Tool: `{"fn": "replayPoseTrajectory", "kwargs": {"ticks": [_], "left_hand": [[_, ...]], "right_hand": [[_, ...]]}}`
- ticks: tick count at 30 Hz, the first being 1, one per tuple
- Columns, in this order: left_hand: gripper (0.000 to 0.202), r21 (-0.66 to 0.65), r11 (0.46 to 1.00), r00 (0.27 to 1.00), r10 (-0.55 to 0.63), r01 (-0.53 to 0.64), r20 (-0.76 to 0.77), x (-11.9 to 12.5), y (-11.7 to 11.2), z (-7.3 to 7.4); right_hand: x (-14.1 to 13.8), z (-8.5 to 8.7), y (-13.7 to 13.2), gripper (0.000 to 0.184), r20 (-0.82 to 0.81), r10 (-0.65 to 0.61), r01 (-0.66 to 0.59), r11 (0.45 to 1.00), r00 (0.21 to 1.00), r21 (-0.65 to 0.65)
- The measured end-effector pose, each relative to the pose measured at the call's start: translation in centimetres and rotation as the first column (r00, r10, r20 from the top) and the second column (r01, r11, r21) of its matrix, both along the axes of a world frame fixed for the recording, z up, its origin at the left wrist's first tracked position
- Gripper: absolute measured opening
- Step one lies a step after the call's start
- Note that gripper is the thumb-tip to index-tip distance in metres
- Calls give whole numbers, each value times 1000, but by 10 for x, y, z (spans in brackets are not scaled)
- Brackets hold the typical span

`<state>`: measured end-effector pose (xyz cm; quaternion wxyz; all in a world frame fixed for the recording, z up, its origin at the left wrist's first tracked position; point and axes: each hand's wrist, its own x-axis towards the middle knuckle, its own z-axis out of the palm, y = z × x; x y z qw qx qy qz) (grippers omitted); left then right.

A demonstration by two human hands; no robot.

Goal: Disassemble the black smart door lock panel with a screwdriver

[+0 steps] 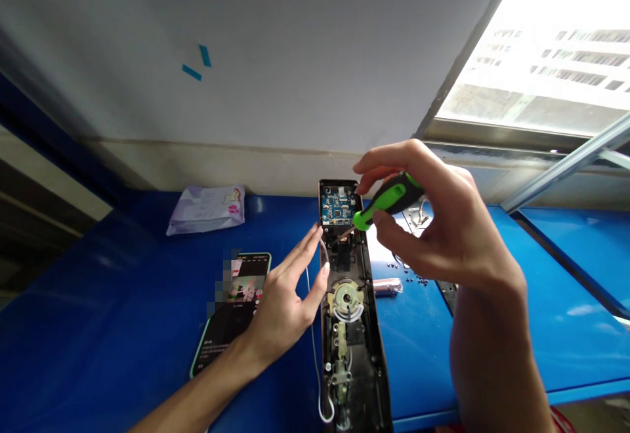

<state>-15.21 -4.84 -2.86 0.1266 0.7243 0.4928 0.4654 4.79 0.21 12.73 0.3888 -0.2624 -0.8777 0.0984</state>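
My right hand (443, 223) grips a green and black screwdriver (392, 200) between thumb and fingers. Its shaft slants down left into a long black casing (367, 344), just below a blue circuit board (337, 206). The tip is hard to make out. My left hand (290, 292) lies against the casing's left edge, fingers stretched out and thumb apart, with the thumb tip at the rim. A thin white cable (315, 348) passes by these fingers and runs down the left side. Lower in the casing sit a round metal mechanism (347, 298) and a lock-like metal assembly (340, 371).
A phone (229, 328) with a lit screen lies left of my left hand. Behind it is a pale purple packet (207, 210). Small dark screws (420, 281) and a shiny wrapped cylinder (388, 287) lie right of the casing on the blue table (418, 367). A wall stands behind.
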Motion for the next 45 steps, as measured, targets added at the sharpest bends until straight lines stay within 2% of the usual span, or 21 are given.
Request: {"fn": "replayPoseTrajectory", "kwargs": {"ticks": [3,7,11,12,14,17,20,24,25,32,38,43,45], "left_hand": [[53,1,1000,1000,-2,2,-1,1,-2,-1],[54,-1,1000,1000,-9,9,-1,1,-3,-1],[56,8,1000,1000,-12,12,2,1,-3,-1],[57,7,1000,1000,-14,14,4,2,-3,-1],[58,4,1000,1000,-16,16,9,2,-3,0],[58,-4,1000,1000,-16,17,14,2,-3,-1],[57,-8,1000,1000,-19,19,6,2,-3,-1],[55,4,1000,1000,-14,14,-7,1,-3,-1],[54,4,1000,1000,-12,12,-7,1,-3,-1],[55,-3,1000,1000,-18,18,5,2,-3,0],[55,-5,1000,1000,-15,15,-5,2,-3,2],[55,-2,1000,1000,-13,13,-4,2,-3,2],[56,-3,1000,1000,-13,13,-10,2,-3,1]], "right_hand": [[-2,-1,1,11,-14,-46,47,996,999,80],[-3,-1,3,4,-14,-62,63,990,998,123],[0,-2,2,39,-29,-7,8,998,1000,59],[0,-2,2,43,-30,0,1,999,1000,43],[0,-2,2,36,-26,-13,15,998,1000,54],[-3,-2,2,11,-17,-72,74,988,997,134],[-5,-3,2,6,-17,-81,82,986,997,148],[-4,-3,0,35,-24,-27,29,996,999,88],[-4,-3,0,38,-23,-14,16,997,1000,78],[-2,-3,3,10,-26,-80,82,989,996,126],[0,-2,-1,41,-6,-36,36,999,999,19],[-3,-2,2,15,-45,-46,50,994,998,100],[-4,-2,2,10,-55,-40,47,991,998,125]]}}
